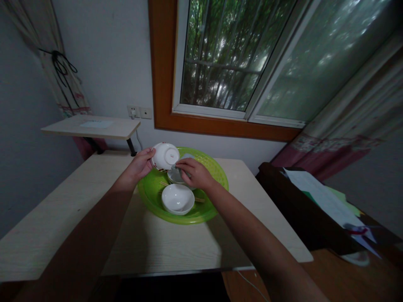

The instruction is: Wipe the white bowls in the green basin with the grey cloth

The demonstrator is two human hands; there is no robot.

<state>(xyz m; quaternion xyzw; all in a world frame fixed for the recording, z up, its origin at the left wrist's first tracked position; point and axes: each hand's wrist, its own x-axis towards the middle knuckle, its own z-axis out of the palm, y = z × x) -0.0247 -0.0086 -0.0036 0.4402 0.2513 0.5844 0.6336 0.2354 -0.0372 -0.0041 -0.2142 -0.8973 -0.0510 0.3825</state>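
My left hand grips a white bowl with a dark pattern near its rim, tilted so its underside faces me, above a green plastic basin. My right hand is closed on a small grey cloth or sponge pressed against that bowl. Inside the basin a second white bowl stands upright at the front. Another small dish sits behind it, partly hidden by my right hand. Wooden chopsticks lie in the basin under the bowls.
The basin rests on a pale wooden table. A small raised side table stands at the back left beside a curtain. A dark cabinet with papers is at the right. A window fills the wall behind.
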